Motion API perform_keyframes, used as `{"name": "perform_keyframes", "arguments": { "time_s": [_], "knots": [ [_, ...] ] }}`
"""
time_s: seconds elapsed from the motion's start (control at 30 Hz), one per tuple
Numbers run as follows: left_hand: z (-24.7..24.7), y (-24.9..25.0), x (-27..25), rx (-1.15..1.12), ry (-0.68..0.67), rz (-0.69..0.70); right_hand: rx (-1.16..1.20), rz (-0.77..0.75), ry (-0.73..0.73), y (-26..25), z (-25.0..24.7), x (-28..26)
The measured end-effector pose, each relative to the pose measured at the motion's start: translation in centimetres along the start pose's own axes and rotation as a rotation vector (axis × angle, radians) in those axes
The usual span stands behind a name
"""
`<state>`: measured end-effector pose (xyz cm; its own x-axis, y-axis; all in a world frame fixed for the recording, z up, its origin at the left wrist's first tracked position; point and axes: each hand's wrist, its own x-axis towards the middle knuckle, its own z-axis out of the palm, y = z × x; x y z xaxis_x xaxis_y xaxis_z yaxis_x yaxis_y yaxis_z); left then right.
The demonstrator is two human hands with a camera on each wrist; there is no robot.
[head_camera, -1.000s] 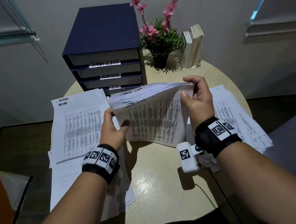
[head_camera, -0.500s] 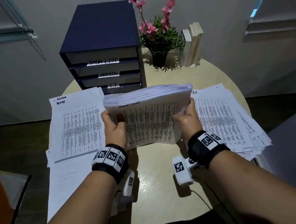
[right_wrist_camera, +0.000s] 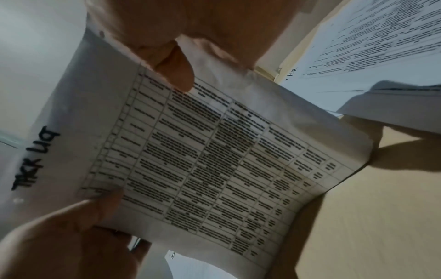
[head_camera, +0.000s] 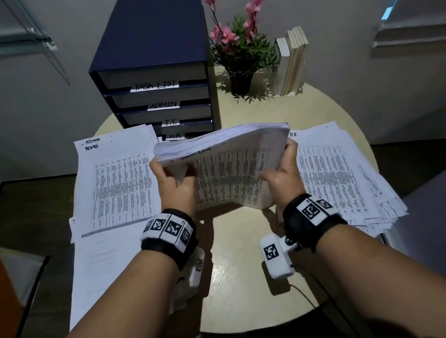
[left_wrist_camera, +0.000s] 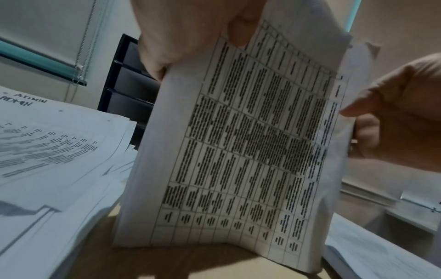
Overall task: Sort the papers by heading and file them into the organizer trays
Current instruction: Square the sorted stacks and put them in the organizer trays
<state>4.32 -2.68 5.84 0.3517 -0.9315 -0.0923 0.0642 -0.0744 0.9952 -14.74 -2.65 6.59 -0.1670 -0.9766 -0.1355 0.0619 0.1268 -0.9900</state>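
- Head view: thick stack of papers (head_camera: 230,168) stood on its lower edge upon round table (head_camera: 241,294), just in front of dark blue organizer (head_camera: 158,72), top leaning toward the person.
- Gripped at its left edge by left hand (head_camera: 174,186), thumb on the printed face, other fingers behind.
- Gripped at its right edge by right hand (head_camera: 283,173), fingers curled round the edge of the sheets.
- Seen on the organizer trays: labels TASK LIST (head_camera: 154,86), ADMIN (head_camera: 163,105) and I.T. (head_camera: 170,122); lowest label half hidden behind the stack.
- To the left of the organizer front, flat on the table: ADMIN pile (head_camera: 117,182), its edge hanging over the rim.
- To the right of the organizer front, flat and fanned: H.R. pile (head_camera: 339,179).
- Right of the organizer, at the back: potted plant (head_camera: 240,50) with pink flowers, then upright books (head_camera: 291,63).
- Left wrist view: stack of papers (left_wrist_camera: 241,151) upright on the table, lower edge touching the wood; pinched near the top by left hand (left_wrist_camera: 190,32), thumb lying on the printed grid. Right hand (left_wrist_camera: 396,120) closed on the far edge. Organizer (left_wrist_camera: 128,90) behind the stack, ADMIN pile (left_wrist_camera: 54,151) beside it.
- Right wrist view: right hand (right_wrist_camera: 181,37) held the stack (right_wrist_camera: 214,160) with thumb pressed on the table print; left hand (right_wrist_camera: 71,241) pinched the opposite edge. Handwritten heading blurred, probably "TASK LIST". H.R. pile (right_wrist_camera: 381,41) beside the stack.
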Motion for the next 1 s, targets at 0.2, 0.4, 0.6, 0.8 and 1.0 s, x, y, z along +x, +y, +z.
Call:
{"name": "perform_keyframes", "arguments": {
  "time_s": [0.2, 0.4, 0.6, 0.8, 1.0],
  "knots": [
    [0.2, -1.4, -0.4, 0.098, -0.052, -0.134, 0.053, 0.135, -0.013, 1.4, -0.1, 0.2],
    [-0.1, -3.7, -0.4, 0.209, -0.063, -0.169, -0.117, 0.197, -0.061, 4.2, -0.7, 0.6],
    [0.3, -3.2, 0.1, 0.201, -0.084, -0.188, -0.132, 0.134, -0.046, 3.0, -2.6, 1.9],
    [0.9, -4.0, 0.6, 0.205, 0.014, -0.292, -0.502, 0.096, -0.217, 3.2, -4.7, 2.7],
    [1.0, -2.4, -0.7, 0.385, -0.014, -0.377, -0.491, -0.025, -0.154, 2.3, -4.4, 3.6]
  ]
}}
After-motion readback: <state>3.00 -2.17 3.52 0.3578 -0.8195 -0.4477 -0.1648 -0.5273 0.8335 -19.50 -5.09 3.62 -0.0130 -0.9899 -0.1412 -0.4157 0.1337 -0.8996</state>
